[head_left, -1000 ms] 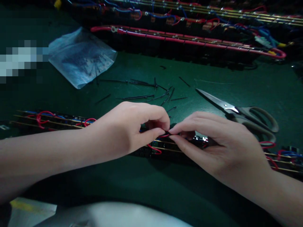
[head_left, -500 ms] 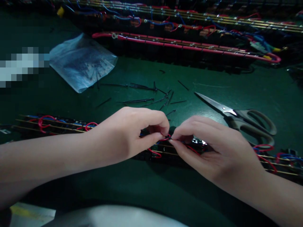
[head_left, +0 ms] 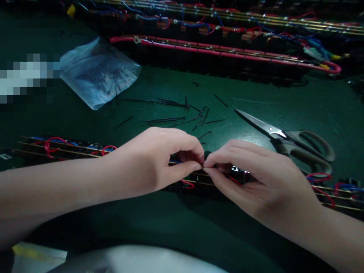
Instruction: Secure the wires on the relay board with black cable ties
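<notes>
My left hand (head_left: 170,153) and my right hand (head_left: 247,170) meet fingertip to fingertip, each closed in a pinch over the wired strip assembly (head_left: 82,149) in front of me. What they pinch is tiny and covered by the fingers. Brass-coloured rods and red and blue wires run along this assembly. A red wire loop (head_left: 188,184) shows just below the left fingertips. Beyond the hands, loose black cable ties (head_left: 170,102) lie scattered on the green tabletop (head_left: 159,223). A pair of scissors (head_left: 284,138) with dark handles rests beyond my right hand, blades spread slightly and tips pointing left.
A clear plastic bag (head_left: 99,74) with dark ties in it lies at the back left. Along the far side runs a larger wired assembly (head_left: 227,19), with a thick red cable (head_left: 236,55) along its near edge. A whitish piece with a yellow strip (head_left: 40,258) is at the bottom left.
My fingertips have drawn together, and the bit of red wire and black strip seen between them is now covered. The whole view has shifted slightly.
</notes>
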{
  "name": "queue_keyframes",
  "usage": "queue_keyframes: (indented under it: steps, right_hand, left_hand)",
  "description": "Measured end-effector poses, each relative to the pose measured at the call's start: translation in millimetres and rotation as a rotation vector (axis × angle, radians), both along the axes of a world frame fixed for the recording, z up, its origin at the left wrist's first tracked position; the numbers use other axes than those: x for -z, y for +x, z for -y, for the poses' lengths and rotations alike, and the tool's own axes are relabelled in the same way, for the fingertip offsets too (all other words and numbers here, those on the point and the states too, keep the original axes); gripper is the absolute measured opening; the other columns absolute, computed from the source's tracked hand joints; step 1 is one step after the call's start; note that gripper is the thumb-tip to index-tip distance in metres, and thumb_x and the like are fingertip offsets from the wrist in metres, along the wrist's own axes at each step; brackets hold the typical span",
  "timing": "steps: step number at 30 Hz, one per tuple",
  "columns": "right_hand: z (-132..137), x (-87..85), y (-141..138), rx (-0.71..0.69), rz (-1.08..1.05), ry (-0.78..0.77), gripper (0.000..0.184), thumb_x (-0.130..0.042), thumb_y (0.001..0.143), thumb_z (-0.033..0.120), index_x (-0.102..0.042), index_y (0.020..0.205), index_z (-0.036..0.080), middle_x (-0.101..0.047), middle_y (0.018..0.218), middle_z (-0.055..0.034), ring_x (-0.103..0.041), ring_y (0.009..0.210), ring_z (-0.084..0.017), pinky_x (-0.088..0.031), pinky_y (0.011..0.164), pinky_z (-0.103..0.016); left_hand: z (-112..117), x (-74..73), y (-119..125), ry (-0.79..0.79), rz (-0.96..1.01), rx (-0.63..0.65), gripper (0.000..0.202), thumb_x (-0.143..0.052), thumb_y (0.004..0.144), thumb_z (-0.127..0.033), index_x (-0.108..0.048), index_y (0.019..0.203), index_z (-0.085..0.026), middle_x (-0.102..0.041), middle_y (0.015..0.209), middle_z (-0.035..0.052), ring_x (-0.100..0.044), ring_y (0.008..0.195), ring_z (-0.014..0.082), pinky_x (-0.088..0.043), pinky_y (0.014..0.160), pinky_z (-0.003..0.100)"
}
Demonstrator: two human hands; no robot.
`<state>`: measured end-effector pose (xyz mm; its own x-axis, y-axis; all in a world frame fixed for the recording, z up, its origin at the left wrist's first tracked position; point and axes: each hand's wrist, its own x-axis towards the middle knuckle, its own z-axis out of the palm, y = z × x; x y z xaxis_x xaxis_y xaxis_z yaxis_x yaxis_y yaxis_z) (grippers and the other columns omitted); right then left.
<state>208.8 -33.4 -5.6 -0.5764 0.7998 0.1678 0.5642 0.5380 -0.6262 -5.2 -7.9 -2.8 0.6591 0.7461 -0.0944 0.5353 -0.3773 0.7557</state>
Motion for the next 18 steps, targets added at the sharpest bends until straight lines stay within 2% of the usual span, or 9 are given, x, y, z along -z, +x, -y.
queue_keyframes:
  steps: [5,18]
  right_hand:
    - [0.6,1.0,0.3,-0.018,0.013,0.006,0.014,-0.058,0.090,0.011,-0.066,0.085,0.022,-0.065,0.073,-0.0001,-0.059,0.065,-0.012,-0.046,0.056,-0.025]
    - [-0.3,4.5,4.9,0.020,-0.120,-0.047,0.014,-0.058,0.084,0.010,-0.059,0.082,0.023,-0.061,0.072,0.0023,-0.055,0.063,-0.010,-0.041,0.054,-0.024]
  left_hand:
    - [-0.2,3.7,0.4,0.014,-0.011,0.024,0.014,-0.061,0.088,-0.016,-0.072,0.089,-0.023,-0.071,0.087,-0.0060,-0.064,0.082,0.0076,-0.047,0.074,0.019]
    - [0.7,3.6,-2.5,0.041,-0.026,0.083,0.012,-0.054,0.095,-0.023,-0.065,0.091,-0.020,-0.063,0.086,-0.0041,-0.058,0.079,0.0072,-0.044,0.069,0.019]
